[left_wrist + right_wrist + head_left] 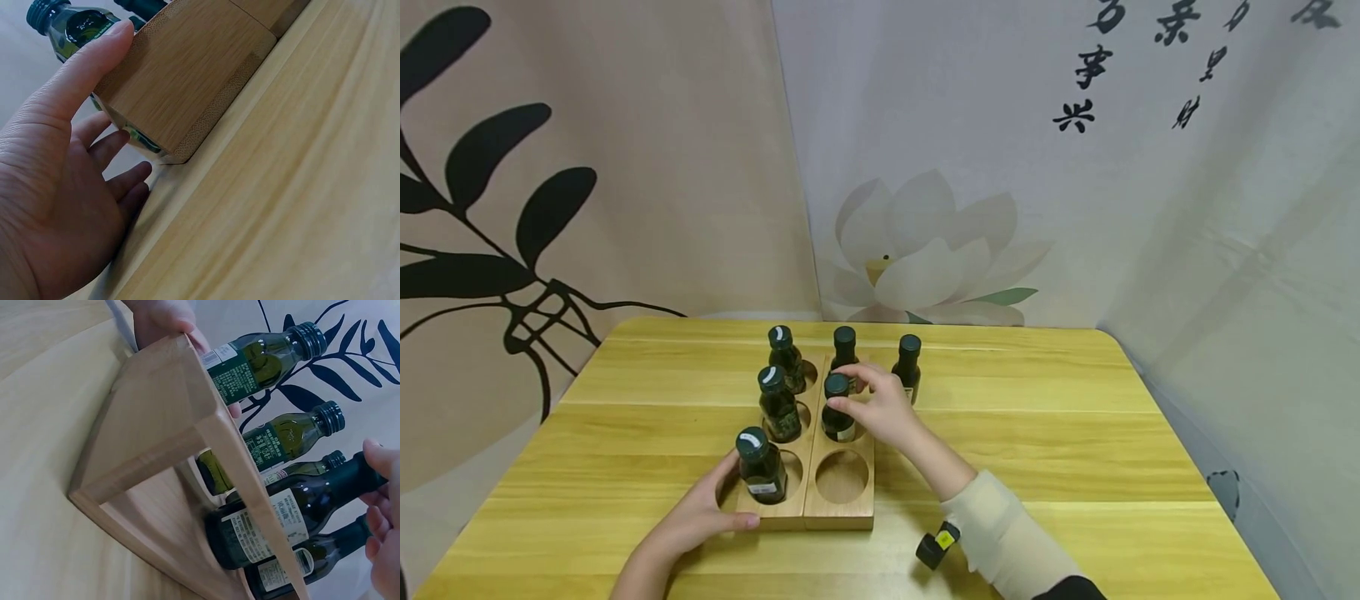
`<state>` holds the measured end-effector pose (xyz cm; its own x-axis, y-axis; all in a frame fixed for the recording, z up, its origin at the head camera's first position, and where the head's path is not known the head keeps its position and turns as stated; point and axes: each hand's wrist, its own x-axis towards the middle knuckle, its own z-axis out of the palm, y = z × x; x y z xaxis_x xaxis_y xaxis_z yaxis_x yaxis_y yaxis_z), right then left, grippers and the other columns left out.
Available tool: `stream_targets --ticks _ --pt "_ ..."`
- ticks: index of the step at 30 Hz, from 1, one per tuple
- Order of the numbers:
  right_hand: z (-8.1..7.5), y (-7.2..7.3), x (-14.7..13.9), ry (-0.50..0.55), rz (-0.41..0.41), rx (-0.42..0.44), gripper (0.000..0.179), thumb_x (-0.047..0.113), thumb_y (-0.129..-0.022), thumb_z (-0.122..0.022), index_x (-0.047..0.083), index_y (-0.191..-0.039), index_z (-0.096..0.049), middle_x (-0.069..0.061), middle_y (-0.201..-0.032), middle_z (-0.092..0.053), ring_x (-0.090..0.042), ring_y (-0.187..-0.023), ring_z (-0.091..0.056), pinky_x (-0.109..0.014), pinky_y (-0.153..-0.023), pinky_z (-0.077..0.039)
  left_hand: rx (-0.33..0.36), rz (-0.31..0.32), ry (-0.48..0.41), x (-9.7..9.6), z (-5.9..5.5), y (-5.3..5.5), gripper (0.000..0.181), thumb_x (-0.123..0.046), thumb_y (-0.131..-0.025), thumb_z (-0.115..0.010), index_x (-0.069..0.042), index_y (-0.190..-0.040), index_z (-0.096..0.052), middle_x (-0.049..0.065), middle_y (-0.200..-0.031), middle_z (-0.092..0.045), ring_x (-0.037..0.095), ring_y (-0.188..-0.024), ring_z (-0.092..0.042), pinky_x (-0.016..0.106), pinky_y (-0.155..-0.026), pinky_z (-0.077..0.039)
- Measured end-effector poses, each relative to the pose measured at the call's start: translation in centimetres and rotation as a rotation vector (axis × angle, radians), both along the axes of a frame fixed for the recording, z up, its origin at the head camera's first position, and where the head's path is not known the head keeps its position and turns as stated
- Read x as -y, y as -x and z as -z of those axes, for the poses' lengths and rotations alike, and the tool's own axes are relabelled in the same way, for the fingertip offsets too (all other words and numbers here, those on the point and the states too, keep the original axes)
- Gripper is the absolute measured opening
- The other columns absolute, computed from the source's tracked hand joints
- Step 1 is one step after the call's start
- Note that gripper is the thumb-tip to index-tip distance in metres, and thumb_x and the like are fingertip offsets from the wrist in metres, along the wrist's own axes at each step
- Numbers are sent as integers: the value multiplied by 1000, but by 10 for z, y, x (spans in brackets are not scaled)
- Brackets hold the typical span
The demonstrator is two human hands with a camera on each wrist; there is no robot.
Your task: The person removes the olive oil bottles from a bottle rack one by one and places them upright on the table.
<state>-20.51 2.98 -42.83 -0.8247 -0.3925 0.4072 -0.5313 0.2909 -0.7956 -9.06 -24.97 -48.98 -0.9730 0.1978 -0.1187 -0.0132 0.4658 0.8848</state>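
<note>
My left hand holds the near left corner of a wooden rack, thumb on its front edge and fingers along its left side. In the left wrist view the thumb lies at the rack's upper edge. My right hand pinches the dark cap of a glass bottle that stands in the right row's middle hole. Behind it is another dark bottle in the far hole. The near right hole holds nothing. Three green-capped bottles fill the left row, labels partly visible.
Another dark bottle stands right of the rack, near the right hand. A small black device with a yellow patch sits beside the right sleeve. The wooden table reaches back to printed cloth.
</note>
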Motion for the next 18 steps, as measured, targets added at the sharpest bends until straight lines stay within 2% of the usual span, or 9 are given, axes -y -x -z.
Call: stream_targets --ticks 4,6,11,15,18 --pt "-2 -1 0 7 -4 -5 34 16 -80 -79 7 -111 -68 -16 -84 -57 -35 -82 -53 -26 -60 -37 3 3 -5 0 0 0 106 -17 -72 -84 11 -147 -15 34 -149 -19 51 -135 -16 62 -107 -14" --pt "-3 -1 -1 9 -2 -19 33 15 -80 -79 7 -110 -69 -13 -82 -56 -35 -80 -53 -26 -59 -36 10 3 -6 0 -1 0 106 -17 -72 -84 11 -147 -15 34 -149 -19 51 -136 -16 62 -107 -14" --pt "-9 -2 -2 31 21 -61 33 13 -78 -80 7 -108 -70 -7 -80 -56 -25 -76 -52 -33 -62 -41 1 6 -2 0 -2 -1 107 -17 -71 -84 11 -148 -14 34 -149 -17 52 -135 -15 64 -106 -14" --pt "-17 -3 -4 50 36 -79 32 13 -77 -81 8 -107 -70 -4 -80 -57 -16 -75 -50 -31 -66 -43 10 8 -3 0 -2 0 107 -18 -72 -84 11 -148 -14 35 -149 -17 52 -135 -14 64 -106 -13" --pt "-23 -2 -6 72 28 -101 32 10 -76 -82 6 -106 -70 -5 -80 -59 -19 -74 -53 -30 -66 -44 20 4 -5 0 -2 0 108 -18 -72 -84 11 -148 -14 35 -149 -17 52 -136 -14 64 -106 -13"
